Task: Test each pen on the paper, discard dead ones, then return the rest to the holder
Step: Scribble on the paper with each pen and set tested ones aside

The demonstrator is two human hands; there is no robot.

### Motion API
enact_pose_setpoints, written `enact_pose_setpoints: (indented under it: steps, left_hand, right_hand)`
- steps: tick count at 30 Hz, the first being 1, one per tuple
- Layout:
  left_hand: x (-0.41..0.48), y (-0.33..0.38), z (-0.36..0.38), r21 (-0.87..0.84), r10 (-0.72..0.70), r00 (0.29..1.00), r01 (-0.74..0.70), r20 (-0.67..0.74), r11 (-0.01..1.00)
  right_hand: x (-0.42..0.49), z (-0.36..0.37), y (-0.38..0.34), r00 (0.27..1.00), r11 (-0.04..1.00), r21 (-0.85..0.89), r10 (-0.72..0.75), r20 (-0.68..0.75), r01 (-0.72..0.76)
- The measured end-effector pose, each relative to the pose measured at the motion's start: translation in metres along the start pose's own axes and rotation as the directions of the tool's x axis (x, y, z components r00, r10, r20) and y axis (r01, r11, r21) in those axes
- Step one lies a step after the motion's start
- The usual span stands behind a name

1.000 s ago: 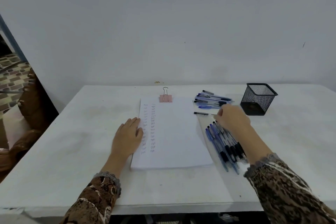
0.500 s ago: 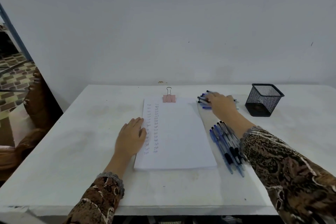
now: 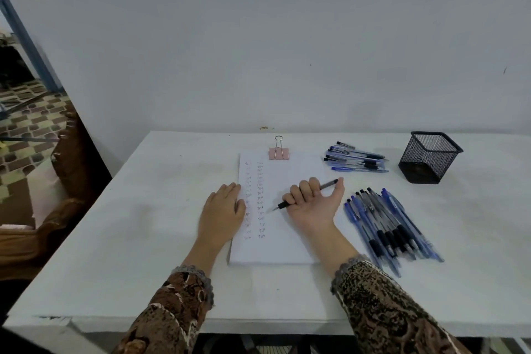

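A white stack of paper (image 3: 290, 238) lies mid-table, with two columns of small written marks down its left side. My left hand (image 3: 221, 214) rests flat on the paper's left edge. Over the paper, my right hand (image 3: 314, 201) grips a pen (image 3: 327, 184) with a black grip, its tip pointing left just above the sheet near the second column. A far pile of pens (image 3: 357, 161) lies right of the paper's top. Right of the paper lies a nearer pile of blue and black pens (image 3: 388, 224). The black mesh holder (image 3: 429, 156) stands at the far right.
A pink binder clip (image 3: 278, 152) holds the paper's top edge. The white table (image 3: 143, 238) meets a plain wall at the back. Off its left edge are a brown sofa (image 3: 66, 181) and a patterned floor. The table's front edge runs just under my sleeves.
My right hand came back from the far pen pile with a pen and now holds it over the paper. My left hand stayed on the paper's edge.
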State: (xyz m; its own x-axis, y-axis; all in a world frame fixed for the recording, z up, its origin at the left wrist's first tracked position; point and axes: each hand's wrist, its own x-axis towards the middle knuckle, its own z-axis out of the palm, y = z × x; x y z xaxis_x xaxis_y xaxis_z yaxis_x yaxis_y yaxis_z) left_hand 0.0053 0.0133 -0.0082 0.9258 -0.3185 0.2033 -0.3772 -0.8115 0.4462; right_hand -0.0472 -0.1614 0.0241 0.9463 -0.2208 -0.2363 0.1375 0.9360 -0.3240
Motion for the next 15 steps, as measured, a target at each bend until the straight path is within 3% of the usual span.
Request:
enact_pose_setpoints:
  steps: [9,15]
  left_hand:
    - [-0.002,0.002,-0.005,-0.002,0.009,0.999,-0.009,0.031,1.000]
    - [-0.002,0.003,-0.007,-0.002,0.031,0.999,-0.031,0.021,1.000]
  right_hand:
    - [-0.006,-0.003,0.008,0.997,0.990,0.117,-0.082,0.009,0.080]
    - [-0.005,0.001,0.016,0.996,0.984,-0.161,-0.081,-0.022,0.076]
